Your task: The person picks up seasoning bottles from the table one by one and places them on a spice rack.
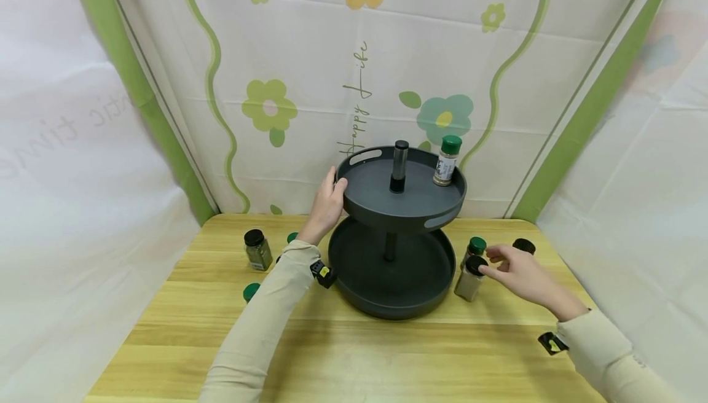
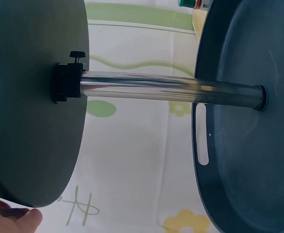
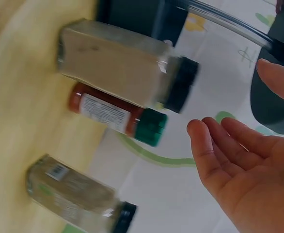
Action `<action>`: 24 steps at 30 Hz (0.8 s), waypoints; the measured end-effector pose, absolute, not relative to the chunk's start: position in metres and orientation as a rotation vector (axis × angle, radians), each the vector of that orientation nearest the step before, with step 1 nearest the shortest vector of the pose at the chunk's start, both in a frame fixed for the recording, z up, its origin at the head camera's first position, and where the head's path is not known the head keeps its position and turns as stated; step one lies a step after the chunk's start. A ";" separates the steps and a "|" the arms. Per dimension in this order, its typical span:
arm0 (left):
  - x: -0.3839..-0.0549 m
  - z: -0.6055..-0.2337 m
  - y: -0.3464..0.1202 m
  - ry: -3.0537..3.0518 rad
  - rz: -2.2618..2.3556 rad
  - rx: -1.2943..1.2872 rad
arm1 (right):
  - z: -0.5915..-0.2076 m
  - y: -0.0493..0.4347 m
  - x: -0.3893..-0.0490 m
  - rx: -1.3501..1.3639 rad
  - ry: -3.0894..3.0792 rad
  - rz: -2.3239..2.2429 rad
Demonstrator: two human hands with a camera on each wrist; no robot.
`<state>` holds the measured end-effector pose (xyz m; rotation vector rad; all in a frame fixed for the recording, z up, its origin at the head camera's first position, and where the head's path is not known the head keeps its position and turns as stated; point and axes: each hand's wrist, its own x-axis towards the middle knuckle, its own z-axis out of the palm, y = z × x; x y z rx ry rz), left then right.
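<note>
A dark two-tier round tray (image 1: 401,206) stands on the table, its tiers joined by a metal post (image 2: 171,90). My left hand (image 1: 327,206) grips the upper tier's left rim, with the thumb near the top edge. On that tier, at the right, stands a green-capped spice bottle (image 1: 445,168). Beside the lower tier, my right hand (image 1: 517,273) hovers close to a black-capped spice jar (image 1: 468,285), fingers loosely bent and holding nothing. A gap shows between fingertips and cap in the right wrist view. A green-capped bottle with reddish contents (image 3: 103,110) stands just behind that jar.
Another black-capped jar (image 3: 74,194) is farther right, partly behind the right hand in the head view. Left of the tray are a black-capped jar (image 1: 257,251) and green-capped bottles, partly hidden by the left sleeve. Printed curtains (image 1: 310,53) enclose the wooden table (image 1: 354,360).
</note>
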<state>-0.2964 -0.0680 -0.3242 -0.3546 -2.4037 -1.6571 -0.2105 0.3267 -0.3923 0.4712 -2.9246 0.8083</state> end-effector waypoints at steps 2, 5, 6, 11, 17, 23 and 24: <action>-0.297 -0.325 -0.068 -2.408 -1.662 -0.351 | -0.399 0.327 -0.209 0.460 -2.930 0.811; -0.298 -0.326 -0.069 -2.414 -1.664 -0.347 | -0.407 0.328 -0.207 0.447 -2.920 0.806; -0.299 -0.326 -0.069 -2.412 -1.661 -0.345 | -0.409 0.329 -0.207 0.445 -2.916 0.803; -0.300 -0.326 -0.069 -2.406 -1.642 -0.340 | -0.417 0.328 -0.206 0.429 -2.907 0.808; -0.301 -0.326 -0.069 -2.416 -1.627 -0.341 | -0.426 0.327 -0.209 0.415 -2.895 0.837; -0.301 -0.327 -0.069 -2.419 -1.651 -0.348 | -0.440 0.327 -0.216 0.367 -2.902 0.922; -0.301 -0.328 -0.069 -2.421 -1.659 -0.350 | -0.443 0.328 -0.217 0.358 -2.903 0.938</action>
